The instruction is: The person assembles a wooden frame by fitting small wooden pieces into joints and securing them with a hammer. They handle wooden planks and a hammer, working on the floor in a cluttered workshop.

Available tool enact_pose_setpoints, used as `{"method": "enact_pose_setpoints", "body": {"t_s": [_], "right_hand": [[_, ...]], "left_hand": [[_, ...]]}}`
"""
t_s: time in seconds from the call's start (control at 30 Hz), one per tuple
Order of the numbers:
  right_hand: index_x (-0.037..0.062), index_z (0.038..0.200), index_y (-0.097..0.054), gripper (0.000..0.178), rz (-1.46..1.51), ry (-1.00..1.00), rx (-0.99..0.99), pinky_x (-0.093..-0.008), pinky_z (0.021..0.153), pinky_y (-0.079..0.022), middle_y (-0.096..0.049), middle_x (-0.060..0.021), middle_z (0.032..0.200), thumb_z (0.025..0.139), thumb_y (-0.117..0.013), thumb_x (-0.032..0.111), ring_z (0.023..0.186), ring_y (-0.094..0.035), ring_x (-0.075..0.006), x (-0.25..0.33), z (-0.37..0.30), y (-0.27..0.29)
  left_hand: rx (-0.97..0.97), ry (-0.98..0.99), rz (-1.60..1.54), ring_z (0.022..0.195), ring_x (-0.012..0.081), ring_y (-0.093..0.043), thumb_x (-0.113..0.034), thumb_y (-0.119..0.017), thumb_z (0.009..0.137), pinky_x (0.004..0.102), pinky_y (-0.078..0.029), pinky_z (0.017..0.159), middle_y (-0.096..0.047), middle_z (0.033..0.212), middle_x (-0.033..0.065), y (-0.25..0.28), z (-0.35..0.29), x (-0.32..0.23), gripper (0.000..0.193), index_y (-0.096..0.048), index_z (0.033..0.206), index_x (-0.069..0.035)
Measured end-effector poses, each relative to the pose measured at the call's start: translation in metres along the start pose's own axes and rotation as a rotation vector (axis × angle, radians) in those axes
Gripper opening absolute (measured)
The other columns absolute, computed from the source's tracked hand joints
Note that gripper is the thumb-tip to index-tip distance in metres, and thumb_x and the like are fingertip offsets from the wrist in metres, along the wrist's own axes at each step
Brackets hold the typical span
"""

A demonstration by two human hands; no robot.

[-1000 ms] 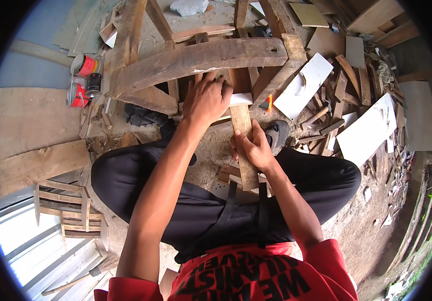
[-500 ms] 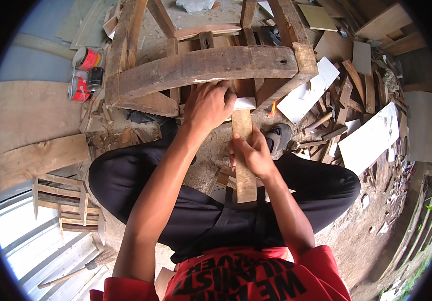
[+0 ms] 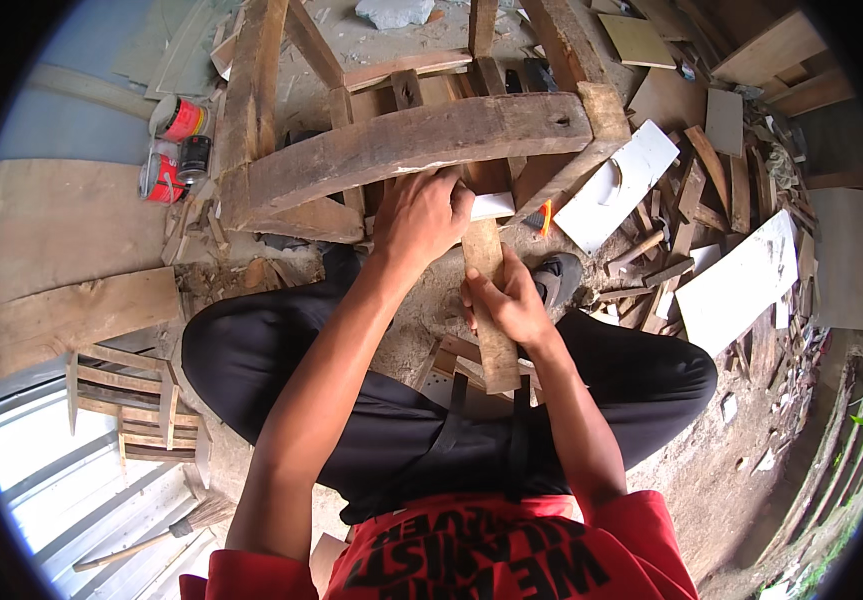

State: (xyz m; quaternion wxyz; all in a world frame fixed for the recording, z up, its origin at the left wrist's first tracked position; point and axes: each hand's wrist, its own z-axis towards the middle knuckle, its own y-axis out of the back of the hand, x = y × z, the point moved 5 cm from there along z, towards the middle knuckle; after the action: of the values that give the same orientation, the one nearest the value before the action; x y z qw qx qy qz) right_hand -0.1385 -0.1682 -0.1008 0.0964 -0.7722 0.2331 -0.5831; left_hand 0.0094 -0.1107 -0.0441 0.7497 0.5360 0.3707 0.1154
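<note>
My left hand is closed under the curved wooden rail of an upturned, rough wooden frame. A white strip sticks out beside its thumb; the fingertips are hidden. My right hand grips a flat, light-brown wooden slat, thumb on top and fingers curled round the edge. The far end of the slat meets the white strip, and its near end points toward my lap.
A hammer lies among wood scraps on the right, near white boards. Paint cans stand at the far left. My shoe is just beyond the right hand. A broom lies lower left.
The slat's near end has swung slightly right and away from me. The wooden frame's left side has shifted a little to the right. Both hands keep their holds.
</note>
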Motion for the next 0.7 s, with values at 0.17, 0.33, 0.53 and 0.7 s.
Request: {"method": "enact_pose_setpoints", "body": {"t_s": [0.17,0.33,0.53,0.7], "right_hand": [[-0.0023,0.125,-0.038,0.032,-0.088,0.001,-0.016,-0.0283,0.05,-0.047,-0.055,-0.0065,0.075,0.101,-0.053,0.013,0.053,-0.056,-0.015,0.0,0.0,0.002],[-0.0018,0.12,-0.041,0.028,-0.124,0.019,-0.077,-0.028,0.05,-0.046,-0.057,-0.0071,0.075,0.1,-0.055,0.012,0.053,-0.056,-0.0151,-0.012,0.001,0.008],[-0.0044,0.118,-0.045,0.029,-0.064,-0.004,-0.035,-0.0281,0.049,-0.046,-0.059,-0.0074,0.074,0.099,-0.058,0.013,0.052,-0.057,-0.0146,0.015,0.002,0.005],[-0.007,0.123,-0.045,0.034,-0.056,-0.058,-0.081,-0.0277,0.05,-0.047,-0.06,-0.007,0.075,0.098,-0.059,0.011,0.054,-0.058,-0.0134,0.014,0.001,0.006]], "left_hand": [[0.017,0.008,-0.006,0.115,0.0382,-0.055,-0.021,-0.05,0.088,0.0465,-0.039,0.105,-0.063,0.122,0.0186,0.0,-0.001,-0.001,0.036,-0.07,0.111,0.001],[-0.004,-0.009,-0.069,0.101,0.0394,-0.062,-0.019,-0.053,0.086,0.0474,-0.046,0.095,-0.067,0.11,0.0212,-0.003,-0.001,0.0,0.032,-0.069,0.105,0.002],[-0.158,-0.067,-0.03,0.093,0.0402,-0.065,-0.018,-0.054,0.086,0.0486,-0.05,0.086,-0.069,0.101,0.0207,-0.006,-0.001,0.004,0.028,-0.069,0.103,-0.002],[-0.082,0.006,-0.053,0.092,0.0395,-0.065,-0.017,-0.053,0.087,0.0478,-0.05,0.085,-0.069,0.099,0.0198,-0.009,0.0,0.006,0.028,-0.068,0.105,-0.002]]}}
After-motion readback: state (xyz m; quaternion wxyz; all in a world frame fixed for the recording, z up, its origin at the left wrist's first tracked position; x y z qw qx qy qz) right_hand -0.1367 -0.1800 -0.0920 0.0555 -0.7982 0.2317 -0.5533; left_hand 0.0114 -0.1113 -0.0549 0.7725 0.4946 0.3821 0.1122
